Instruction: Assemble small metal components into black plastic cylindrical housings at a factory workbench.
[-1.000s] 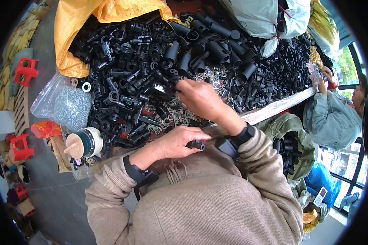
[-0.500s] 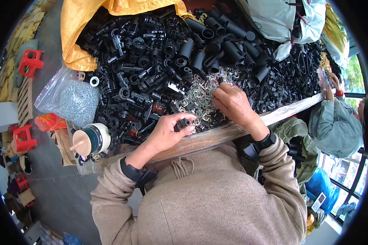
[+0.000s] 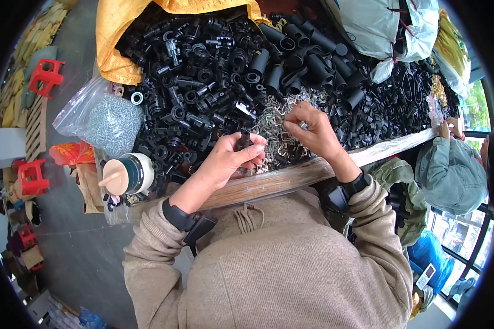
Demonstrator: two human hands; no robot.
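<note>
The left hand [image 3: 228,159] sits just left of the frame's centre, fingers curled around a small black plastic fitting [image 3: 243,140] that stands up out of its grip. The right hand [image 3: 310,134], a little right of centre, has thumb and fingers pinched together over a heap of small metal clips [image 3: 277,131]; whether a clip is actually between the fingertips cannot be told. The clips lie between the two hands and spread slightly upward from them.

Around and above the clips, filling the upper middle of the frame, is a big pile of black plastic parts [image 3: 214,82], with larger black tubes [image 3: 307,60] toward the upper right. A wooden edge [image 3: 291,178] runs below the hands, slanting up to the right. At the left, a clear bag of small grey pieces [image 3: 107,123] lies beside the pile, and below it a roll of tape on a spool [image 3: 127,174]. A yellow sack [image 3: 115,38] opens at the upper left. Red plastic pieces [image 3: 46,77] lie at the far left. At the right edge another person in a grey-green top [image 3: 450,172] reaches toward the bench.
</note>
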